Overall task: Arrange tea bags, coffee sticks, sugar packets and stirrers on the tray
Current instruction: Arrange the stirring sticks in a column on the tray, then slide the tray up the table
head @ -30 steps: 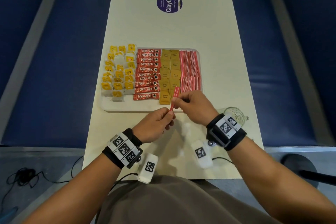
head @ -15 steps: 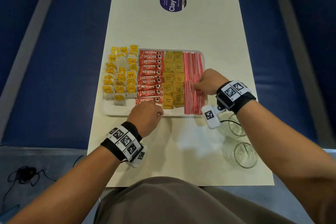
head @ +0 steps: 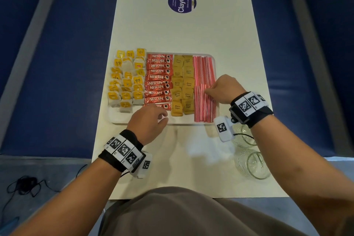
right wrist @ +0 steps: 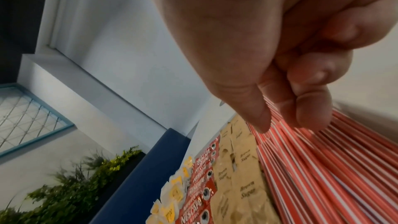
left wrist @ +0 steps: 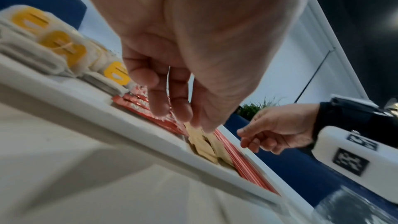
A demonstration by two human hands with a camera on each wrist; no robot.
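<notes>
The white tray [head: 116,119] holds four columns: yellow-tagged tea bags [head: 126,82] on the left, then red coffee sticks [head: 158,82], brown sugar packets [head: 183,86] and red-striped stirrers [head: 204,74] on the right. My right hand [head: 207,91] reaches in from the right, and its loosely curled fingertips [right wrist: 312,118] rest on the near stirrers [right wrist: 323,168] with nothing pinched. Hovering over the tray's near rim, my left hand [head: 162,118] has relaxed fingers [left wrist: 159,106] hanging just above the nearest coffee stick [left wrist: 137,106]. It holds nothing.
Two clear glass jars [head: 244,136] [head: 252,165] stand on the table to the right, just under my right wrist. A purple round sticker [head: 182,2] lies at the far end. Blue benches [head: 67,63] flank the narrow cream table [head: 182,30].
A second ago both hands held one stirrer in front of the tray. My right hand carried it up onto the stirrer column and let go. My left hand moved to the tray's near rim.
</notes>
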